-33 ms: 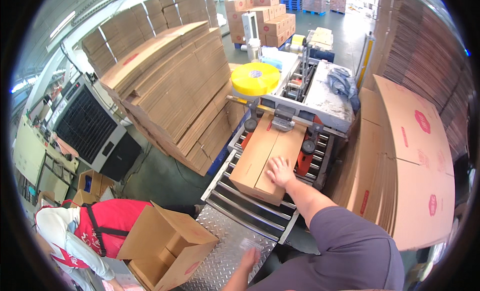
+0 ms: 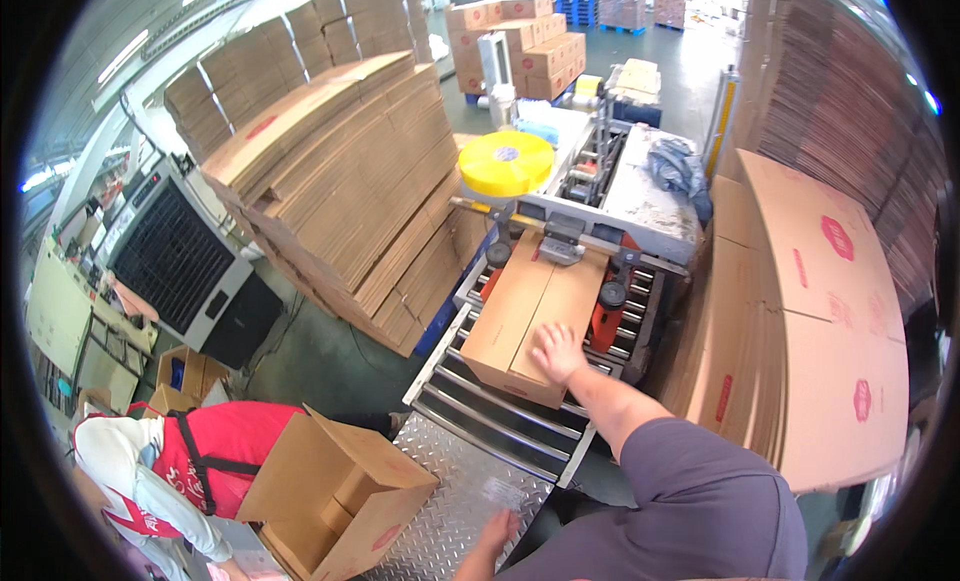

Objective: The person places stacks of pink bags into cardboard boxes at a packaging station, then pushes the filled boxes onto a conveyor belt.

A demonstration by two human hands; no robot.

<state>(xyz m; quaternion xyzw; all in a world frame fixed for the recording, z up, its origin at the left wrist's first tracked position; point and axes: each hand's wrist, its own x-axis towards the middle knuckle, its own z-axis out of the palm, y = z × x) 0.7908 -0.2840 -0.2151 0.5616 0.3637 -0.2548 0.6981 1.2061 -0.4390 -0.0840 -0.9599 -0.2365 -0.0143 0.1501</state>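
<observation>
A closed brown carton (image 2: 535, 316) lies on the roller conveyor (image 2: 490, 421), its far end under the head of the taping machine (image 2: 565, 243). My right hand (image 2: 558, 351) rests flat on the carton's near right top, fingers spread. Low in the view, my left hand (image 2: 498, 529) is over the diamond-patterned metal plate (image 2: 440, 481). Its fingers look partly curled and are too blurred to read. Just beyond them is a small, clear, film-like piece (image 2: 503, 493); whether they touch it I cannot tell. An open carton (image 2: 340, 501) stands left of that hand.
A co-worker in a red apron (image 2: 230, 441) bends beside the open carton. Stacks of flattened cartons stand left (image 2: 340, 191) and right (image 2: 840, 311). A yellow tape roll (image 2: 507, 163) sits at the machine. An air cooler (image 2: 180, 261) is at far left; packed cartons (image 2: 530, 51) stand behind.
My left hand has drawn back slightly toward me, away from the clear piece. My right hand stays on the carton, and the whole view has shifted a little.
</observation>
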